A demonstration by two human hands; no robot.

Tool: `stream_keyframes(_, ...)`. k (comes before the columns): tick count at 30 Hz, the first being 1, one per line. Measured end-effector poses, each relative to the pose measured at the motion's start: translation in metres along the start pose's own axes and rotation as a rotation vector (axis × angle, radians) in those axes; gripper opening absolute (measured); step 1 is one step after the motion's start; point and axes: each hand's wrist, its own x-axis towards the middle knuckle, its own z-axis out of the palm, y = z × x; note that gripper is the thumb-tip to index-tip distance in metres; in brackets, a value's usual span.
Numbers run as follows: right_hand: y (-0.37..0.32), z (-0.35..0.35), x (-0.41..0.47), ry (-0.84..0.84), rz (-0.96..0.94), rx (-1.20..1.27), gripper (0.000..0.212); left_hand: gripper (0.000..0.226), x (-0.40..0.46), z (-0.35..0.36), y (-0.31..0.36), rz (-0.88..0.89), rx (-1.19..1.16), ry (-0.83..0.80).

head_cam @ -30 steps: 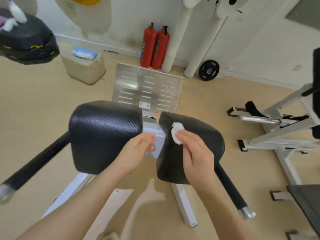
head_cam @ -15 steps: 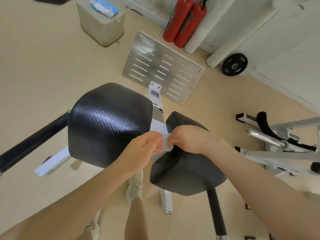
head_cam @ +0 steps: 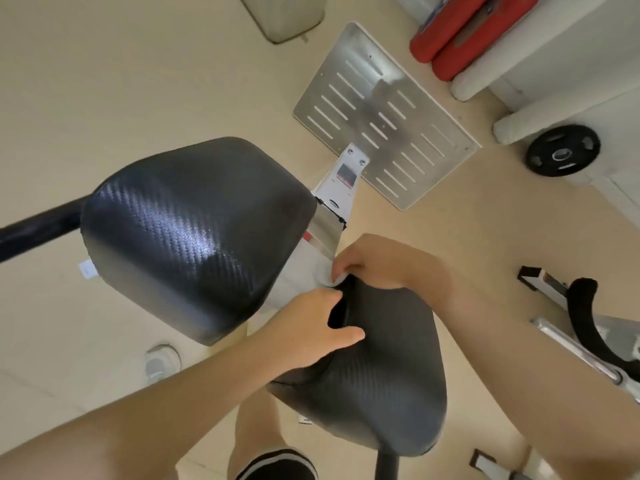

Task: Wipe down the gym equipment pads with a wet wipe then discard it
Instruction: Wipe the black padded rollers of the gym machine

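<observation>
Right hand fingers curled and pinching the white wipe against the top edge of the right pad, left hand just below gripping that pad's inner edge, thumb across its face, left pad beside both.

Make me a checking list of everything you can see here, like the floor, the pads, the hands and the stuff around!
Surface: beige floor.
Job's things: left pad, shiny; right pad; white wipe at the right pad's inner top edge.
Clutter: nothing seen.
Grippers: left hand grips the right pad's inner edge; right hand pinches the wipe.
Cables: nothing seen.
Surroundings: slotted metal footplate, red cylinders, black weight plate, pale bin, another white machine frame.
</observation>
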Motion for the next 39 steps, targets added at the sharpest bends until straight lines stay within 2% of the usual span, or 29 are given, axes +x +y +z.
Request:
stream_keyframes(3,0.001,0.007,-0.016,-0.001,-0.119,-0.043,0.037,0.069,0.005,-0.004,0.001,-0.045,0.008,-0.035)
stream_keyframes(7,0.018,0.008,0.008,0.026,-0.108,0.036,0.037,0.048,0.009,-0.006,-0.001,-0.057,-0.028,0.015)
stream_keyframes(10,0.039,0.003,0.035,0.056,0.051,0.108,0.039,0.041,0.018,-0.008,0.005,-0.11,-0.158,-0.005)
stream_keyframes(12,0.058,0.006,0.048,0.129,0.178,0.257,0.037,0.038,0.029,-0.008,0.011,-0.159,-0.203,-0.01)
stream_keyframes(15,0.086,0.024,0.045,0.276,0.353,0.546,0.033,0.035,0.046,-0.006,0.016,-0.143,-0.151,0.021)
stream_keyframes(18,0.113,0.05,0.019,0.285,0.468,0.673,0.028,0.03,0.057,-0.003,0.02,-0.089,-0.048,0.077)
stream_keyframes(22,0.135,0.08,-0.021,0.362,0.622,0.898,0.027,0.023,0.061,-0.004,0.02,-0.074,-0.174,-0.032)
stream_keyframes(25,0.13,0.096,-0.039,0.46,0.687,1.213,0.025,0.034,0.063,-0.007,0.027,-0.095,-0.236,-0.094)
stream_keyframes(28,0.121,0.102,-0.036,0.606,0.673,1.519,0.026,0.056,0.074,-0.005,0.03,-0.022,0.043,-0.06)
stream_keyframes(30,0.119,0.106,-0.034,0.649,0.658,1.731,0.029,0.059,0.08,-0.002,0.036,0.037,0.265,-0.064)
stream_keyframes(32,0.116,0.116,-0.038,0.705,0.618,1.891,0.029,0.06,0.084,0.002,0.042,0.094,0.39,-0.098)
stream_keyframes(35,0.101,0.135,-0.054,0.804,0.581,2.013,0.024,0.069,0.082,0.008,0.05,0.1,0.462,-0.177)
stream_keyframes(39,0.065,0.158,-0.097,0.871,0.573,2.009,0.026,0.077,0.077,0.011,0.056,0.068,0.605,-0.239)
